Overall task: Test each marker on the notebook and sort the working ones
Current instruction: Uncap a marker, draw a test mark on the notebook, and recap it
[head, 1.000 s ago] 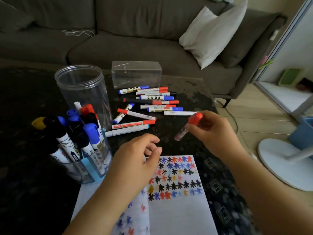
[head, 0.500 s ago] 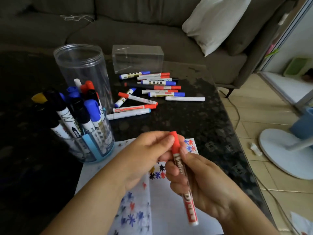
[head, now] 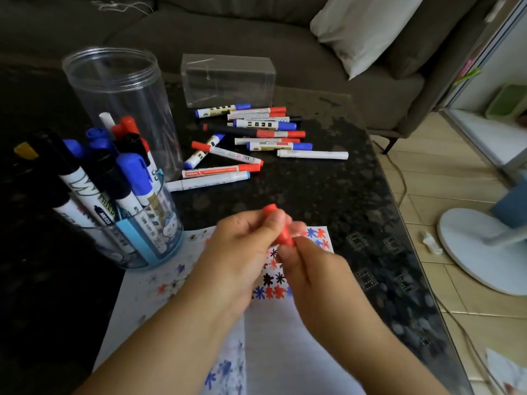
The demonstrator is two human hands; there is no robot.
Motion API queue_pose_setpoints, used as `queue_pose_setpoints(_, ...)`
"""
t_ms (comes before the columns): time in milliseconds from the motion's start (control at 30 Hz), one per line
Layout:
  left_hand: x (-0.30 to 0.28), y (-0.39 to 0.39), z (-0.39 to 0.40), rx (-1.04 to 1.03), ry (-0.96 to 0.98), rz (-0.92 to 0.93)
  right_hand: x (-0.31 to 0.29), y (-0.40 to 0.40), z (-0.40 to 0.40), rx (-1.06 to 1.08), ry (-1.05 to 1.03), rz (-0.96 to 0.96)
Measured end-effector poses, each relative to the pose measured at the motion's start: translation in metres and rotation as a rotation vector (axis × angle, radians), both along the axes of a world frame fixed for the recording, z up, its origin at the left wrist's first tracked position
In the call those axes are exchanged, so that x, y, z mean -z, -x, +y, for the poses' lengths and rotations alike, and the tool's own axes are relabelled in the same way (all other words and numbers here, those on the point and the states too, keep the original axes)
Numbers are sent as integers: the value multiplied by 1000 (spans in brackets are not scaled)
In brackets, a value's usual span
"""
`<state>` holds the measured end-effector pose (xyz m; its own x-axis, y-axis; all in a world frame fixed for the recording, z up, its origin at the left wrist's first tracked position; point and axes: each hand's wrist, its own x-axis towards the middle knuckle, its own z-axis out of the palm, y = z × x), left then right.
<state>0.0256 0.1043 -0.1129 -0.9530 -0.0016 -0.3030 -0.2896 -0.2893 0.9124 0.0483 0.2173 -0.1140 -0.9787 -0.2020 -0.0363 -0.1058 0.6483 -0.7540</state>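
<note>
A red-capped marker [head: 281, 228] is held above the white notebook page [head: 285, 332], between both hands: the left hand [head: 242, 252] has its grip closed round the red cap, thumb and fingers pinching it, while the right hand [head: 310, 273] curls its grip round the barrel below, which is mostly hidden and blurred. The page under them carries rows of small red, blue and black star-shaped scribbles [head: 271, 283]. The notebook lies on a dark speckled stone tabletop [head: 328, 195]. To the left of the hands stands a clear round plastic cup with a light blue band [head: 148, 243], packed with upright black, blue and red markers; just behind it stands a tall clear plastic jar [head: 119, 104]. Further back on the tabletop lies a loose pile of red and blue capped white markers [head: 251, 138], and beyond it a clear rectangular plastic box [head: 228, 79]. Behind the tabletop is a grey-brown fabric sofa [head: 228, 29] with a white cushion [head: 368, 27]. At right, on the beige tiled floor [head: 422, 201], stands the round white base of a fan [head: 482, 252].
</note>
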Motion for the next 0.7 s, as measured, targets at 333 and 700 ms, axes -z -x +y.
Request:
queue_pose_setpoints(333,-3,-9,-22,11,428,-5,-7,-9,25,3,382,-328)
queue_pose_setpoints(700,-4,-27,-50,174,951,222,3,-25,28,83,1079,-569)
